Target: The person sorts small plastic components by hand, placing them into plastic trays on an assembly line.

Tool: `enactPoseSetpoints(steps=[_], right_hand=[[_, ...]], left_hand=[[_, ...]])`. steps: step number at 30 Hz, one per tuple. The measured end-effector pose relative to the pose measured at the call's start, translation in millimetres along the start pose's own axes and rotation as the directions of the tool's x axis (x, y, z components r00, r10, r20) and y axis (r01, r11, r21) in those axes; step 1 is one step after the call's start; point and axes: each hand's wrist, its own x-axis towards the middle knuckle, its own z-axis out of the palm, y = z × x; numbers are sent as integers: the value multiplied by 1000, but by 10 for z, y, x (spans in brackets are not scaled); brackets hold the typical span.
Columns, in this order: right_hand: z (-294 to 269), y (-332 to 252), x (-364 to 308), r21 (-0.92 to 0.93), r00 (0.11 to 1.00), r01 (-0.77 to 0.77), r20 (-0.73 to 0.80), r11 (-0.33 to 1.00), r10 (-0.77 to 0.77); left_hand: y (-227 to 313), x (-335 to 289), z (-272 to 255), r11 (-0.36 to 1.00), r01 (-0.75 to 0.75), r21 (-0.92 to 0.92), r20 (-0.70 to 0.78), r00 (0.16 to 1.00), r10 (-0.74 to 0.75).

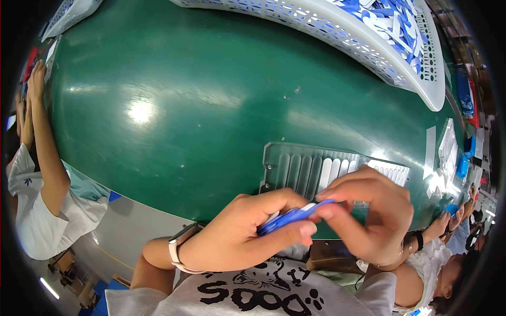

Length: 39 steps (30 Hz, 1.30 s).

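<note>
My left hand [247, 226] is closed round a small bunch of flat blue-and-white plastic strips [287, 218], held above the table's near edge. Thumb and fingers of my right hand [377, 208] pinch the right-hand end of the bunch; exactly how many strips they grip is hidden. Just beyond both hands lies a clear slotted tray [270, 158] with long rounded grooves. White rounded strips [336, 167] fill the grooves toward its right, while those at its left hold none. My hands cover part of the tray's near side.
A white perforated basket [363, 39] heaped with blue and white strips [392, 23] stands at the far right of the green table [158, 142]. Another basket [74, 13] shows at far left. Co-workers sit left [50, 195] and right [416, 279]. Another slotted tray [448, 145] lies right.
</note>
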Motion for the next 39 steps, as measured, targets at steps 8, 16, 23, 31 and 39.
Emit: enactPoseSetpoints(steps=[8,16,23,31,39], right_hand=[[117,183,-157,-532,918,305,-58,790,-393],[379,-135,-317,-926,971,187,124,329,-204],[291,-51,-243,-907,974,167,91,387,-207],[187,-55,-215,-598,986,149,32,787,-163],[8,-91,80,-81,998,-55,7,995,56]], left_hand=[[116,-111,-139,982,66,-178,-187,977,-99],[53,-105,-141,999,-16,-31,-192,981,9],[57,-124,-89,1000,-14,-23,-133,991,11],[2,-166,-46,975,29,-221,-134,989,-59],[78,-222,-49,956,131,-261,-97,982,-161]])
